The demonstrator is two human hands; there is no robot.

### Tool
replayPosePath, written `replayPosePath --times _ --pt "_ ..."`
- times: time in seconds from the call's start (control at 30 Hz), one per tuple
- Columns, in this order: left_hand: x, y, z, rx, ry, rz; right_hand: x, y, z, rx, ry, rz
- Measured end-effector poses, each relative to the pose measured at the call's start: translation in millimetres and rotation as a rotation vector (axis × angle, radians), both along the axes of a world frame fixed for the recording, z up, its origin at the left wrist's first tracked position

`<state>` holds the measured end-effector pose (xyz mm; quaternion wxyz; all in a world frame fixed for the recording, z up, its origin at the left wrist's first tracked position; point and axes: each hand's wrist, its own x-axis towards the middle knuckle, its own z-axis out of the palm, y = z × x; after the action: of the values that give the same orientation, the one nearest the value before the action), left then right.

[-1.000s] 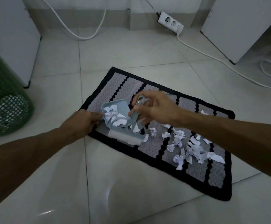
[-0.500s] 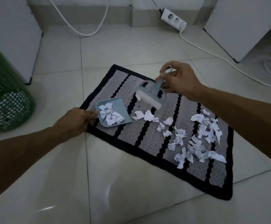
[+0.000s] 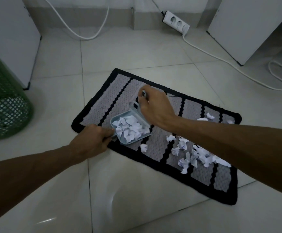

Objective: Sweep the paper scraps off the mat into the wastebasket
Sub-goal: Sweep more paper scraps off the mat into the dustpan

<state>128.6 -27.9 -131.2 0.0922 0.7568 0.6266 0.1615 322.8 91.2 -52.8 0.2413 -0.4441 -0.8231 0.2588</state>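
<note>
The left hand (image 3: 93, 140) grips the handle of the dustpan (image 3: 124, 142) at the near left edge of the mat (image 3: 101, 105); the pan lies on the mat with its handle toward the person's left and its open mouth toward the right, and it is heaped with white paper; the right hand (image 3: 155, 110) is curled round the handle of the brush (image 3: 136, 105) at the far corner of that mouth, with the brush head mostly hidden behind the hand; the loose paper scraps (image 3: 197, 153) lie in a scattered band on the right half of the mat, beyond the mouth and under the right forearm, with one piece just beside the pan's near corner; so the line from pile to pan runs right to left, and the brush hand is the nearer to the pile; the wastebasket (image 3: 4, 105) stands off the mat, well apart to the left, on the side of the hand that holds the pan; with the pan this full, emptying leftward probably comes before more sweeping.
</note>
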Motion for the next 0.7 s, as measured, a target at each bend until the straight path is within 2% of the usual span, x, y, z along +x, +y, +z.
replayPosePath --times 0.23,0.43,0.57,0.7 --pt "5.4 -7.1 1.2 -0.013 -0.015 0.059 -1.0 47.6 17.5 0.055 0.041 -0.103" --pt "11.1 -10.6 -3.2 -0.059 -0.015 0.154 -0.5 35.1 -8.4 -0.028 -0.079 0.076" --pt "9.7 -7.8 -1.2 -0.084 -0.004 0.169 -8.4 13.2 -2.8 -0.049 0.017 0.183" --pt "5.9 -4.2 -0.7 -0.085 -0.005 0.169 -2.0 29.0 11.2 0.013 0.115 0.051"
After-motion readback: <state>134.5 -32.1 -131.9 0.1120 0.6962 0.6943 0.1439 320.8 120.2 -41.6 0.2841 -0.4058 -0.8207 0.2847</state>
